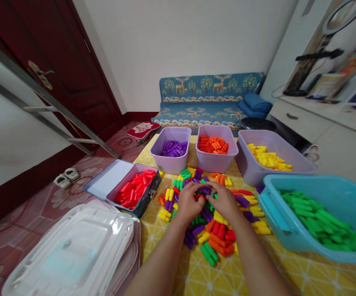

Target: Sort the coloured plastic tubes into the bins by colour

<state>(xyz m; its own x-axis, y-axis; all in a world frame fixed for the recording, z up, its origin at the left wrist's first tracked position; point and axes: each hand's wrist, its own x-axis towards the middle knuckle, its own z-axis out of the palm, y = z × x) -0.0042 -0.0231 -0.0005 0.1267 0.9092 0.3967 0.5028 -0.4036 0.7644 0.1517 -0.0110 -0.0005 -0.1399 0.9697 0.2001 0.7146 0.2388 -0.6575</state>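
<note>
A mixed pile of plastic building blocks (217, 238) in red, orange, yellow, green and purple lies on the table before me. Over its middle, my left hand (190, 202) and my right hand (224, 200) face each other with curled fingers. Between their fingertips is a purple building block (205, 190), which both hands appear to grip. The fingers partly hide it, and the blocks beneath the palms are also covered.
Beyond the pile stand lilac bins of purple (170, 164), orange (216, 162) and yellow blocks (253, 174). A turquoise tub (276, 218) of green blocks is at right. At left are an open tin (148, 201) of red blocks and stacked lids (73, 246) on the yellow tablecloth (153, 234).
</note>
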